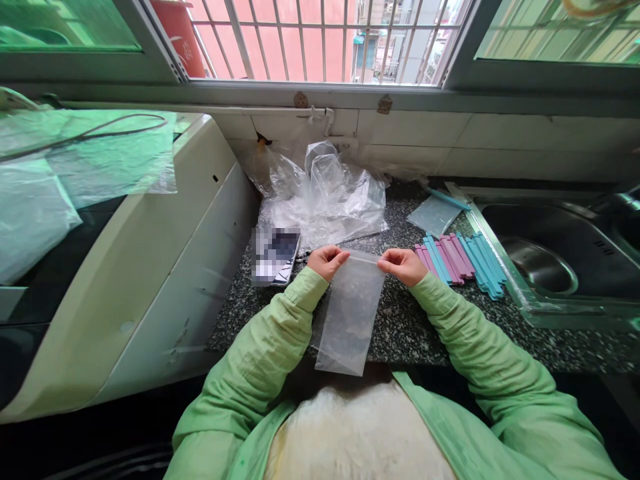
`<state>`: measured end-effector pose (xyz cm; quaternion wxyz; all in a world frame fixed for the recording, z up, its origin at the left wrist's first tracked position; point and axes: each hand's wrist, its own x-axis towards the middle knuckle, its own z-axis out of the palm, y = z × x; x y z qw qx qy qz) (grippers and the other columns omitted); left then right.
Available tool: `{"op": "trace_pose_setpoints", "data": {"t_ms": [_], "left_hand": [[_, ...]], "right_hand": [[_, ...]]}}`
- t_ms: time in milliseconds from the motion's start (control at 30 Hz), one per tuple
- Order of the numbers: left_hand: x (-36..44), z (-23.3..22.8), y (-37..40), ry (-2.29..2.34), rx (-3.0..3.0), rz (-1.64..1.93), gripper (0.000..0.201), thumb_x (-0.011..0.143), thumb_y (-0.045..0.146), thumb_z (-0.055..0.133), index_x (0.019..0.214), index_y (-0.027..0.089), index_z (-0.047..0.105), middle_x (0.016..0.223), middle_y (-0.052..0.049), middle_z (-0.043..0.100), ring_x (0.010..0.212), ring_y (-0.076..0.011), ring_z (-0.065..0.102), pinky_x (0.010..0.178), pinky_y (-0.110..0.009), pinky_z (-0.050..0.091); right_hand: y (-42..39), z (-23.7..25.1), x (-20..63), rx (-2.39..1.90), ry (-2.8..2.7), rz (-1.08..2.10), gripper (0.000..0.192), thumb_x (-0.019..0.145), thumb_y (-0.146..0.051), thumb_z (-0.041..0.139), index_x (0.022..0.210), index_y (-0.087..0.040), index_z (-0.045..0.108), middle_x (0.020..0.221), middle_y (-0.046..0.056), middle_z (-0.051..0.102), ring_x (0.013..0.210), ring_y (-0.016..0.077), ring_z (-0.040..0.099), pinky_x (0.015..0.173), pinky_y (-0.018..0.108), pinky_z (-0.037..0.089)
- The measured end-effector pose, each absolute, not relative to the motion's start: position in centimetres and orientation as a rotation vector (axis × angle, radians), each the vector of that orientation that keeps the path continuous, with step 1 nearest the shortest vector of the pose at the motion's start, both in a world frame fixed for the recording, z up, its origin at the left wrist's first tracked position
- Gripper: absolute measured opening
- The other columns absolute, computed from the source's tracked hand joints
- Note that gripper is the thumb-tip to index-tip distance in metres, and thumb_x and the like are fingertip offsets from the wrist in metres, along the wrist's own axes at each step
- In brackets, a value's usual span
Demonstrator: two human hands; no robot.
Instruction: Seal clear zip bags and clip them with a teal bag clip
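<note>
A clear plastic zip bag (350,320) hangs between my two hands at the counter's front edge, its closure strip at the top. My left hand (327,261) pinches the top left corner between thumb and finger. At the top right corner, my right hand (404,265) grips the bag the same way. The bag looks flat, with nothing visible inside. Just right of my right hand lie several pink sticks (456,257) and blue sticks (483,263), flat and grouped side by side. Behind them is a small clear bag (435,213) with a blue stick (450,199) on it.
Crumpled clear plastic (325,193) is heaped at the back of the speckled counter (400,333). A phone (285,250), partly blurred out, lies left of my left hand. A steel sink (540,267) is at the right, and a large cream-coloured machine (190,220) stands at the left.
</note>
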<state>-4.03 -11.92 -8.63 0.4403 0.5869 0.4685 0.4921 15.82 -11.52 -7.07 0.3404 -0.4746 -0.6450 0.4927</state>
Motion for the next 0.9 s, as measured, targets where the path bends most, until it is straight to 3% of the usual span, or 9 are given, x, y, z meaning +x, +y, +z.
{"op": "trace_pose_setpoints", "data": {"t_ms": [267,500,700,900], "left_hand": [[-3.7,-8.5,-11.8,1.104,1.518,1.134,0.044,0.059,0.055,0.058,0.047,0.015,0.045,0.043,0.006,0.032,0.044,-0.0047,0.027,0.044,-0.021,0.023],[-3.4,-8.9,-11.8,1.105,1.507,1.1,0.046,0.059,0.058,0.056,0.048,0.015,0.045,0.043,0.007,0.03,0.044,-0.0048,0.027,0.044,-0.021,0.022],[-3.8,-8.8,-11.7,1.081,1.567,0.875,0.047,0.057,0.06,0.055,0.054,0.014,0.052,0.047,0.005,0.036,0.048,-0.0064,0.033,0.046,-0.021,0.025],[-3.5,-9.8,-12.0,1.037,1.617,0.63,0.042,0.056,0.053,0.061,0.052,0.014,0.048,0.046,0.006,0.035,0.047,-0.0058,0.032,0.045,-0.021,0.023]], "right_hand": [[-11.2,-7.1,15.4,-1.214,-1.78,1.369,0.035,0.057,-0.046,0.063,0.068,-0.013,0.058,0.059,-0.001,0.052,0.055,0.0091,0.044,0.052,0.023,0.034],[-11.6,-7.1,14.7,-1.171,-1.798,1.284,0.031,0.06,-0.045,0.061,0.059,-0.014,0.054,0.053,-0.002,0.048,0.05,0.008,0.04,0.048,0.022,0.031],[-11.2,-6.4,16.0,-1.235,-1.748,1.108,0.03,0.06,-0.044,0.061,0.059,-0.015,0.055,0.054,-0.001,0.05,0.052,0.0089,0.041,0.049,0.023,0.034],[-10.5,-6.0,17.3,-1.304,-1.659,0.94,0.029,0.059,-0.045,0.061,0.057,-0.016,0.056,0.055,0.0,0.053,0.053,0.0105,0.044,0.051,0.024,0.037]]}}
